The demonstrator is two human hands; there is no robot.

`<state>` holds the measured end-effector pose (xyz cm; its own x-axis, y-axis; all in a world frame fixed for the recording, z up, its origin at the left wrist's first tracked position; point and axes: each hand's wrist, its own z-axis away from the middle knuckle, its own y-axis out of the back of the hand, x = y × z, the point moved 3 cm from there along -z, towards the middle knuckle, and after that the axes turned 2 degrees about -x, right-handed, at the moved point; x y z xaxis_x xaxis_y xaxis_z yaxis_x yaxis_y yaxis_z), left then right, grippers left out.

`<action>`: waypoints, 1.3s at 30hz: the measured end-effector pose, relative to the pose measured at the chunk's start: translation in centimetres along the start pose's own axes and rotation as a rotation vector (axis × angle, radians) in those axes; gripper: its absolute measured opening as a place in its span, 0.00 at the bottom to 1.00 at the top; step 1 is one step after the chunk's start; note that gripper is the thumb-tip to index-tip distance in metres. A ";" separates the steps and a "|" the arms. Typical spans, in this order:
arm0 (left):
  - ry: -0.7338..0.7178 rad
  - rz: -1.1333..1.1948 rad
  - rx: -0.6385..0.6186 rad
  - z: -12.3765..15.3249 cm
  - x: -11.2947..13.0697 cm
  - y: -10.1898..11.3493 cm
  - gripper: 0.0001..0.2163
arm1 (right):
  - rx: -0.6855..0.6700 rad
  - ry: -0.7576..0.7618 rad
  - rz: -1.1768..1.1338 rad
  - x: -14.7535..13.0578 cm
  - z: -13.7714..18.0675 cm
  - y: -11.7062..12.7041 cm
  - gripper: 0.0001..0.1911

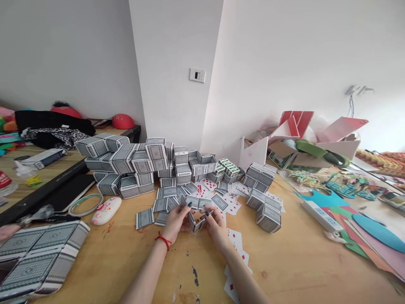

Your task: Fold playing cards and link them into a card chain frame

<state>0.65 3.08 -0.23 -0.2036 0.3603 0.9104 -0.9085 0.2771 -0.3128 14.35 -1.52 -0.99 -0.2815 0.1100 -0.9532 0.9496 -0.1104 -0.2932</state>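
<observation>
I see the left hand and the right hand both pinching 1 half-made card cube, just above the bench, in front of the loose cards. I judge it very light and thin, easy to crush or spring open, so the fingertips should hold its folded edges gently.

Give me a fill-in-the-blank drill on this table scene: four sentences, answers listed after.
1. The left hand and right hand hold a small box folded from playing ____.
2. A ____ string bracelet circles the left wrist.
3. The face-up cards by the right forearm show red ____.
4. The white power strip lies to the ____ of the hands.

Missing words: cards; red; diamonds; right.
</observation>
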 end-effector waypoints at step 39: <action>-0.069 -0.040 0.084 0.2 0.0 -0.3 0.17 | -0.047 0.185 0.482 -1.0 0.9 -0.8 0.16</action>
<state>0.84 2.85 -0.15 -0.1888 0.2873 0.9391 -0.9432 0.2132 -0.2548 13.74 -2.39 0.18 0.2142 0.2314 -0.9490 0.9719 -0.1474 0.1835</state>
